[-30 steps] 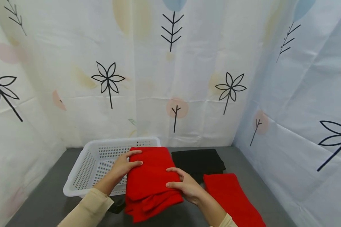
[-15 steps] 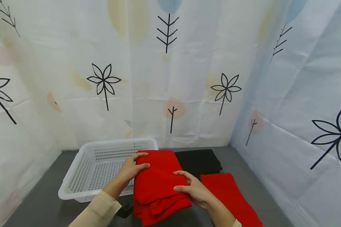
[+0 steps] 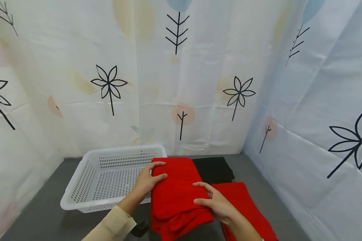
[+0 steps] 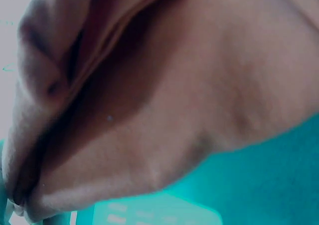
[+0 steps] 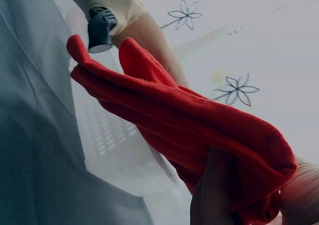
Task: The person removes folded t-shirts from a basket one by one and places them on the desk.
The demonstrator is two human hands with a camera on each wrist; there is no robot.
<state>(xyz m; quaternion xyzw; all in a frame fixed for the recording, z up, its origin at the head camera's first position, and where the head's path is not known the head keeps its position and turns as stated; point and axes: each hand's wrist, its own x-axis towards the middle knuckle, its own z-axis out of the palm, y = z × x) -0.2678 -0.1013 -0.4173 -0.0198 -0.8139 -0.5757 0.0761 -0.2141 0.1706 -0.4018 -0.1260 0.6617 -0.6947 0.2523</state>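
A thick folded red cloth [image 3: 179, 190] is held above the table between both hands, its loose layers drooping at the near end. My left hand [image 3: 147, 179] grips its left edge, thumb and index finger on top. On the opposite edge my right hand [image 3: 215, 202] holds it the same way; the right wrist view shows fingers [image 5: 212, 190] under the cloth [image 5: 189, 112]. The cloth [image 4: 164, 100] fills most of the left wrist view, looking brownish there. Another folded red cloth [image 3: 247, 204] lies on the table at the right, partly behind my right hand.
A white perforated plastic basket [image 3: 90, 207] stands at the back left, its right end behind the held cloth. A folded black cloth [image 3: 215, 170] lies at the back right of the grey table [image 3: 33, 214]. Patterned white curtains [image 3: 157, 83] enclose the back and sides.
Both hands have carried the folded red cloth to the right, away from the basket and over toward the other cloths. Their grip looks the same. The head view has shifted slightly.
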